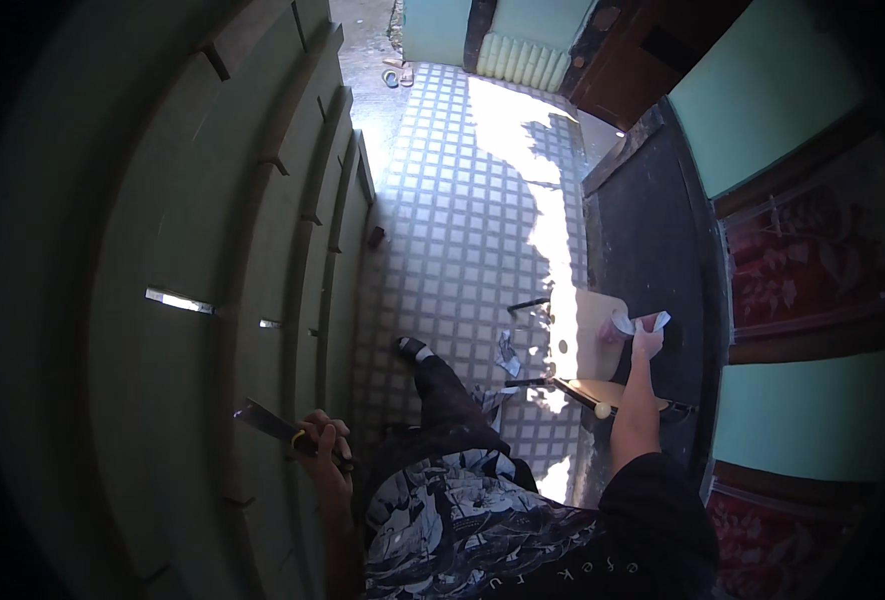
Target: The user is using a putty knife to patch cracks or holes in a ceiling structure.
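My left hand [328,448] is closed round the dark handle of a putty knife or similar scraper. Its flat metal blade [267,420] points left toward the green slatted wall, and a yellow band shows near the handle. On the right, my outstretched right hand [648,338] grips a crumpled whitish sheet [659,322], paper or plastic; I cannot tell which. Close by, a pinkish translucent thing [614,326] appears over the beige chair seat [584,312], its kind unclear.
The chair's black metal legs [530,304] stand on the checked tile floor [442,250]. Crumpled scraps [506,354] lie beside them. A dark ledge [652,230] runs below the right wall's windows. Sandals [392,77] lie at the far end, and a small brown block [376,237] sits by the slatted wall.
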`<state>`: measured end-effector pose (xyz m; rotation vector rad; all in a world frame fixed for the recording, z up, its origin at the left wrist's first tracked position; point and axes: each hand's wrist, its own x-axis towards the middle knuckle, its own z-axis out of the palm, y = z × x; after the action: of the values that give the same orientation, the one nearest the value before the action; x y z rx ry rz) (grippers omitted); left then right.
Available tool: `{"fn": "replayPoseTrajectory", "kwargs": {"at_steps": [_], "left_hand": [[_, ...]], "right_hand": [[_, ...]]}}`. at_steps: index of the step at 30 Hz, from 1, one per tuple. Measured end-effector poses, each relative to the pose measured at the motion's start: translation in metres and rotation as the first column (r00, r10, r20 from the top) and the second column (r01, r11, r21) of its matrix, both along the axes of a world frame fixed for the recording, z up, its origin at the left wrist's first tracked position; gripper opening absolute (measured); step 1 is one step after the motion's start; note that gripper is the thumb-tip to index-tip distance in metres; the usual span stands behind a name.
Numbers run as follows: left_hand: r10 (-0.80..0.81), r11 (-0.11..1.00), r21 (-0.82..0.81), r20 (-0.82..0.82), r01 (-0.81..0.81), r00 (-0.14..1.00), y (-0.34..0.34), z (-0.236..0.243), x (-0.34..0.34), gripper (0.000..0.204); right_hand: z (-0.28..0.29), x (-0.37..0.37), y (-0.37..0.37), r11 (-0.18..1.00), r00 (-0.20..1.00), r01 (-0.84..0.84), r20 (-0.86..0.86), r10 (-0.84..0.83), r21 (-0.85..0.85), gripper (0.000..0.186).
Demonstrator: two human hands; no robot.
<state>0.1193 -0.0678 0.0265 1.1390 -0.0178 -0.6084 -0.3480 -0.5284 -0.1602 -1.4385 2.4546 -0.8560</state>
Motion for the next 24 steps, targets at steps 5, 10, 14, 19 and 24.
{"fn": "replayPoseTrajectory", "kwargs": {"at_steps": [5,10,14,19,24], "left_hand": [[0.044,0.994,0.103,-0.187,-0.024,0.981,0.004,-0.002,-0.002,0.018],[0.028,0.999,0.047,-0.088,-0.024,0.996,-0.011,-0.043,-0.012,0.027],[0.055,0.998,0.017,-0.034,-0.054,0.998,-0.017,-0.06,-0.016,0.052],[0.199,0.965,-0.173,-0.006,-0.197,0.98,-0.001,-0.038,-0.019,0.054],[0.188,0.982,-0.021,0.153,-0.187,0.97,0.034,-0.013,-0.031,0.045]], "right_hand": [[-0.028,0.072,0.052,0.859,0.947,-0.091,-0.222,0.231,0.504,0.077],[0.031,0.273,0.176,0.117,0.217,-0.976,0.829,0.516,0.183,0.037],[0.14,0.391,0.282,-0.434,-0.277,-0.891,0.917,0.288,-0.133,0.046],[0.231,0.434,0.329,-0.708,-0.58,-0.7,0.656,0.483,-0.097,0.04],[0.248,0.455,0.335,-0.815,-0.718,-0.571,0.538,0.441,-0.094,0.034]]}}
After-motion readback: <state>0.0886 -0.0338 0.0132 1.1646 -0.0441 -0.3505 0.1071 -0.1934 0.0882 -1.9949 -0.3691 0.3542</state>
